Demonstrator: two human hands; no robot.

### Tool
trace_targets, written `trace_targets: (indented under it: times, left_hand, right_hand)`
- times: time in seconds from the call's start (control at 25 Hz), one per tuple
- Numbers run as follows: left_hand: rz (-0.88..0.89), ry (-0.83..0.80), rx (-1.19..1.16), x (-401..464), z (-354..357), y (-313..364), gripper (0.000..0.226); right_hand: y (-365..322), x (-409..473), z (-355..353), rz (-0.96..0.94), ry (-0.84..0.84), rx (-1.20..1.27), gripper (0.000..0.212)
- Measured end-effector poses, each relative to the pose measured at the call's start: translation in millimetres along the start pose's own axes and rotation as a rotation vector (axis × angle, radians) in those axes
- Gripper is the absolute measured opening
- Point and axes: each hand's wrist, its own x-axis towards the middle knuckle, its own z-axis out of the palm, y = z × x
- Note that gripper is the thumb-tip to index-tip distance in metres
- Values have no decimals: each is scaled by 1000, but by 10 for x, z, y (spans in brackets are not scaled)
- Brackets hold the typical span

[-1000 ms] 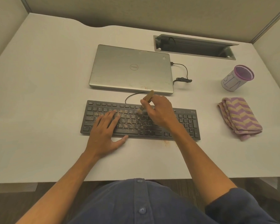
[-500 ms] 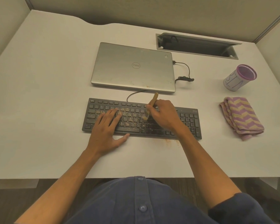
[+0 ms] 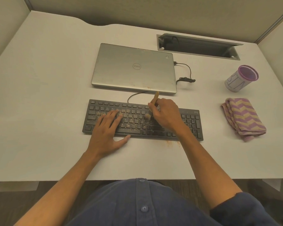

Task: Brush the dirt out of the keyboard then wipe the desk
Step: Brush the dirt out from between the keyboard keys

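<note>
A black keyboard [image 3: 189,123] lies on the white desk [image 3: 47,98], with brown dirt scattered over its middle keys. My left hand [image 3: 107,132] rests flat on the keyboard's left half, fingers straight, thumb on the desk at the front edge. My right hand [image 3: 166,115] grips a small wooden-handled brush [image 3: 153,101], whose bristles touch the keys near the middle. A little brown dirt [image 3: 169,143] lies on the desk just in front of the keyboard. A folded purple-and-tan cloth [image 3: 243,119] sits at the right.
A shut silver laptop [image 3: 134,67] lies behind the keyboard, with a black cable [image 3: 185,74] at its right side. A purple-rimmed white cup [image 3: 241,78] stands at the far right. A cable slot [image 3: 198,46] opens in the desk's back. Partition walls enclose the desk.
My right hand has swept the brush a short way over the middle keys, to the right and toward me. My left hand has stayed on the keyboard.
</note>
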Motion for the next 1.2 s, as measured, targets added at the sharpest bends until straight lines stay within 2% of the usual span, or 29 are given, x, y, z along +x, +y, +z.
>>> trace_targets:
  times: [0.12, 0.28, 0.44, 0.64, 0.8, 0.96, 1.12, 1.2]
  left_hand:
    - [-5, 2, -2, -4, 4, -2, 80]
    - [-5, -3, -2, 2, 0, 3, 81]
    - [-2, -2, 0, -6, 12, 0, 80]
    - [-1, 8, 0, -3, 6, -4, 80]
    - [5, 16, -4, 4, 14, -7, 79]
    - [4, 9, 1, -1, 13, -8, 80]
    - [5, 12, 4, 3, 8, -2, 79]
    - [3, 8, 7, 1, 8, -5, 79]
  right_hand:
    - [27, -5, -11, 7, -77, -15, 39]
    - [46, -56, -11, 24, 64, 27, 37]
    - [131, -51, 17, 75, -39, 33, 38]
    - [98, -148, 42, 80, 74, 135, 35]
    - [160, -196, 67, 102, 18, 158, 35]
    - [169, -170, 6, 89, 92, 150, 35]
    - [193, -187, 19, 95, -14, 80, 36]
    - [191, -163, -39, 91, 20, 109, 35]
